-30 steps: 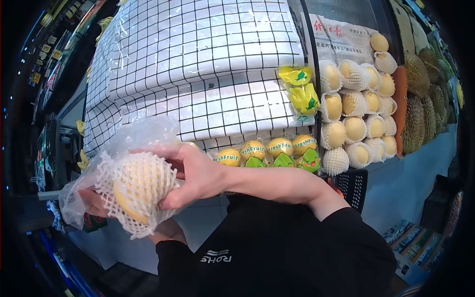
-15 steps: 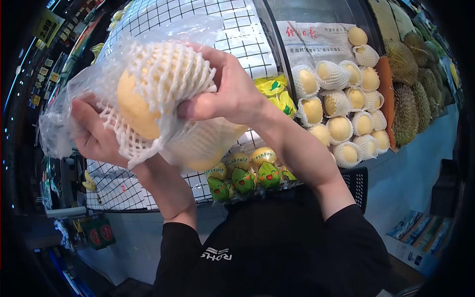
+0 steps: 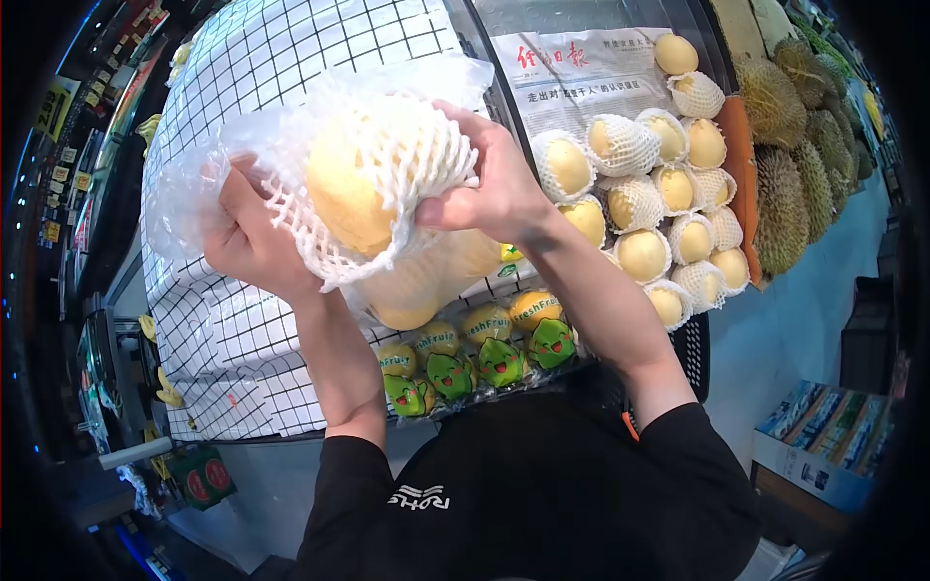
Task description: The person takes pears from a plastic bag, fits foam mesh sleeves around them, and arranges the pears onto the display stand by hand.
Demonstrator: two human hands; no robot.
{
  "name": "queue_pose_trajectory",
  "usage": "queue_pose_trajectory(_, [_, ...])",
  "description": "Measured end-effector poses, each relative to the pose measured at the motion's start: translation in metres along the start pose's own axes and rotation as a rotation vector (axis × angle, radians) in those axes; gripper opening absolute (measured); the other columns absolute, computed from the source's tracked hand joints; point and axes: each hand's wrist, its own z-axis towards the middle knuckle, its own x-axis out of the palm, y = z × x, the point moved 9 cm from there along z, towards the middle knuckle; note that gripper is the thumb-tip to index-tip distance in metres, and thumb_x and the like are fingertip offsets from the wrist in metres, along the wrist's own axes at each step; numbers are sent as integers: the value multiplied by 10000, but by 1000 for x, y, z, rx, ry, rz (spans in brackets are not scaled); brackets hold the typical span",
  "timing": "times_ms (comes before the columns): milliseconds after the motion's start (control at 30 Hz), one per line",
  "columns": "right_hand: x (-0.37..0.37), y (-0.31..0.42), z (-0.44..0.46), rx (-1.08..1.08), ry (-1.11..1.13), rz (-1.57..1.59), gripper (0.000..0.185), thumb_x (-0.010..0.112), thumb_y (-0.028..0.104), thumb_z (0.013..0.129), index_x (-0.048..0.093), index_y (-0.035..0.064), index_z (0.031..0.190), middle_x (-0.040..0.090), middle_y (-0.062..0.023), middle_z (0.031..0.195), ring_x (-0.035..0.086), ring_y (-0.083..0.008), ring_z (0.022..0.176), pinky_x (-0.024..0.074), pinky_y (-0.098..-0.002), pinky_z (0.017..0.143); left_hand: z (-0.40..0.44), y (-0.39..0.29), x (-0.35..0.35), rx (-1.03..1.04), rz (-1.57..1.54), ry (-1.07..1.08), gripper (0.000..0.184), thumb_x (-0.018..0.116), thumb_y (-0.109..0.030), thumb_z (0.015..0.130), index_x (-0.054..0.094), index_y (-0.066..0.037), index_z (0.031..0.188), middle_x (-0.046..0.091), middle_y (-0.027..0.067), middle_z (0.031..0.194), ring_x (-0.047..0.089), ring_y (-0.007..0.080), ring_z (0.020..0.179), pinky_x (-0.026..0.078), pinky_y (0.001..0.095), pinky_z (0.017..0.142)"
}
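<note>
A pale yellow pear (image 3: pixel 344 198) in a white foam net (image 3: pixel 412 155) is held up in front of me. My right hand (image 3: pixel 494 184) is closed round the net's right side, with the thumb in front. At the left, my left hand (image 3: pixel 257 232) grips a clear plastic bag (image 3: pixel 189 208) beside the net's edge; its fingertips are partly hidden by the film. The bag spreads behind and below the held pear. More yellow fruit (image 3: pixel 412 295) shows blurrily through the plastic under my hands.
White grid-patterned sheeting (image 3: pixel 232 358) covers the stand. Packed fruit bags (image 3: pixel 499 358) line its near edge. On the right, several net-wrapped pears (image 3: pixel 641 254) sit beside a newspaper (image 3: pixel 581 77). Durians (image 3: pixel 780 208) are stacked farther right, and a box (image 3: pixel 823 441) stands below.
Both hands, with the pear and bag, have moved right over the stand. The view has shifted, showing more of the packed fruit bags. The grip looks the same.
</note>
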Motion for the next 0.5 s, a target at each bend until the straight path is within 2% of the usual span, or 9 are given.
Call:
queue_pose_trajectory(100, [1, -4, 2, 10, 16, 23, 831, 825, 51, 681, 425, -56, 1401, 599, -97, 1257, 582, -158, 1148, 475, -310, 1003, 0, 4, -7, 22, 8, 1, 294, 533, -159, 1015, 656, 40, 837, 539, -7, 658, 483, 51, 583, 384, 214, 548])
queue_pose_trajectory(267, [0, -23, -3, 52, 30, 26, 820, 812, 36, 694, 420, -44, 1410, 575, -98, 1287, 555, -158, 1184, 453, -321, 1027, -7, 27, -21, 23, 38, -17, 244, 544, -133, 1008, 658, 36, 874, 570, 8, 698, 484, 52, 591, 387, 214, 538])
queue_pose_trajectory(367, [-15, -40, -11, 93, -46, 23, 814, 779, 19, 710, 398, -30, 1428, 570, -94, 1294, 559, -159, 1181, 448, -312, 1023, -12, 49, -22, 17, 107, 126, 145, 556, -53, 979, 642, 27, 894, 611, 33, 756, 520, 68, 622, 415, 217, 551])
queue_pose_trajectory(467, [-32, -44, -19, 73, -123, 2, 811, 771, 37, 717, 393, -26, 1432, 563, -93, 1305, 557, -153, 1185, 447, -308, 1022, -20, 59, -16, 22, 81, 173, 88, 561, 22, 940, 636, 18, 895, 613, 38, 776, 538, 80, 656, 440, 227, 573])
queue_pose_trajectory(500, [-37, -45, -23, 64, -143, 19, 796, 762, 58, 725, 399, -24, 1429, 564, -89, 1306, 554, -151, 1191, 441, -308, 1029, -20, 55, -9, 27, 87, 231, 108, 596, 0, 924, 688, 45, 892, 621, 21, 738, 546, 70, 653, 428, 221, 585])
